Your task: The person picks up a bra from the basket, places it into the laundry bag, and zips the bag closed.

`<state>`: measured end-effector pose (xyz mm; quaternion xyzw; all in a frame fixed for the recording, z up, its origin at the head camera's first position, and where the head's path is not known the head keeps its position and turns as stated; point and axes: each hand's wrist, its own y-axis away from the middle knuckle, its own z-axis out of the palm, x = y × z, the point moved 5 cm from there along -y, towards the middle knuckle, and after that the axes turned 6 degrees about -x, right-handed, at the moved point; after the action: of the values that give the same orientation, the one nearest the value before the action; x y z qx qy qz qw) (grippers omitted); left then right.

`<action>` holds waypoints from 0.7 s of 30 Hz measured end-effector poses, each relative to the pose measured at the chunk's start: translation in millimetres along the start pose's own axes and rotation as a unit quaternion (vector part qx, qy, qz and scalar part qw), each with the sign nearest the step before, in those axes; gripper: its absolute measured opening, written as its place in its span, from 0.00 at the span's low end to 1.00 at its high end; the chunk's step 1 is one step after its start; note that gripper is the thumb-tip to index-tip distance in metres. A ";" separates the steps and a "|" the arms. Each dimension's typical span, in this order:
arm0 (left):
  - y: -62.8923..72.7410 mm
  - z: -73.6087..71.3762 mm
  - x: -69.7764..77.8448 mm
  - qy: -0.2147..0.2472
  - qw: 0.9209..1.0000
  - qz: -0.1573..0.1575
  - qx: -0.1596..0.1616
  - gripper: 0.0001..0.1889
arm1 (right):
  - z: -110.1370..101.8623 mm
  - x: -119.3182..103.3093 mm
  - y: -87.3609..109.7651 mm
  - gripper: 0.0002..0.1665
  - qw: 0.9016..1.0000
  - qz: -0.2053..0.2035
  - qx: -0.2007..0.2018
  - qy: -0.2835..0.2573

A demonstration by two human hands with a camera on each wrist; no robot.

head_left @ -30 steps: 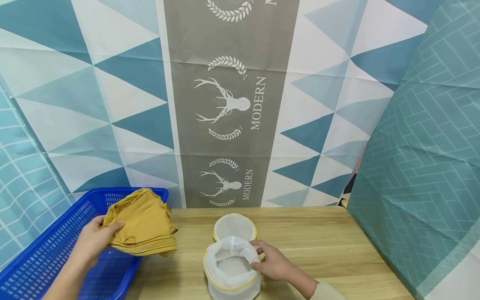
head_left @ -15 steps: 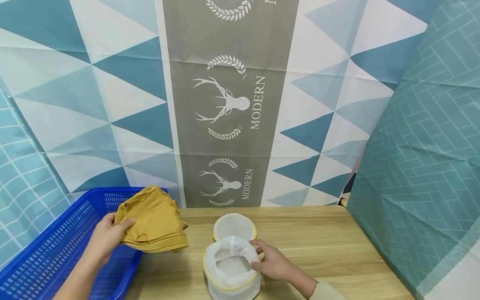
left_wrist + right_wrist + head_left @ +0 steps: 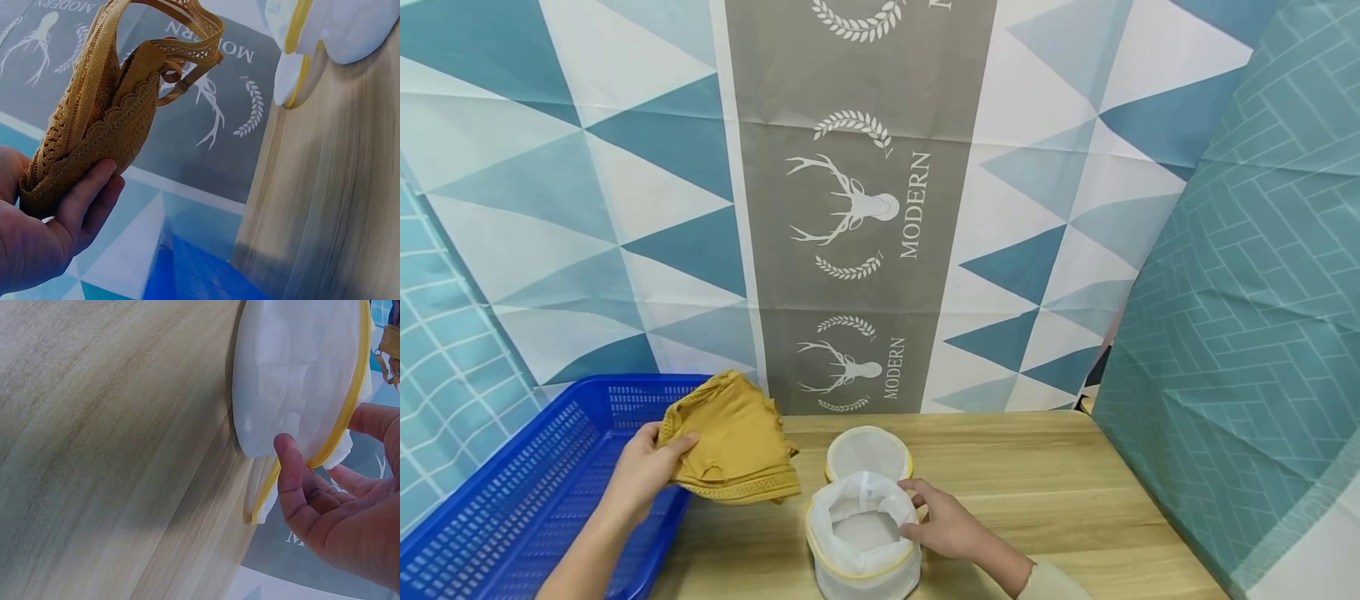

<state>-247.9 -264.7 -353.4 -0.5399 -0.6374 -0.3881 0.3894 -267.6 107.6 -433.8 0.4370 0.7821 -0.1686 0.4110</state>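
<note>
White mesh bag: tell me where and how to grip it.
Probably best pinched at its upper rim, coming from the right: the white mesh bag stands upright, open at the top, and the yellow garment is held to its left.

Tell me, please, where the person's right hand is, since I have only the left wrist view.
Observer: The right hand is touching the white bag at its rim.
Operator: Thank you; could you say whether its mouth is open?
Observer: Yes, the head view shows it open and facing up.
Operator: And what is the blue patch below the yellow bra?
Observer: It is part of a blue basket with slotted sides.
</note>
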 end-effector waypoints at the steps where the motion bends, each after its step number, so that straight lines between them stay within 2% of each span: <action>1: -0.1 1.7 0.5 0.001 1.000 0.000 0.000 0.32 | 0.2 0.0 0.1 0.34 1.000 0.001 -0.001 -0.002; 13: -4.1 26.9 4.4 0.025 1.000 0.012 -0.003 0.29 | -0.7 0.5 0.5 0.35 1.000 -0.003 0.004 0.003; 21: -5.4 47.3 7.9 0.025 0.999 0.033 0.012 0.26 | -0.6 0.7 0.6 0.35 1.000 -0.003 0.003 0.002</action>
<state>-257.8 -219.0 -365.3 -0.5459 -0.6140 -0.3811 0.4240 -267.6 108.7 -434.0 0.4359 0.7841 -0.1713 0.4072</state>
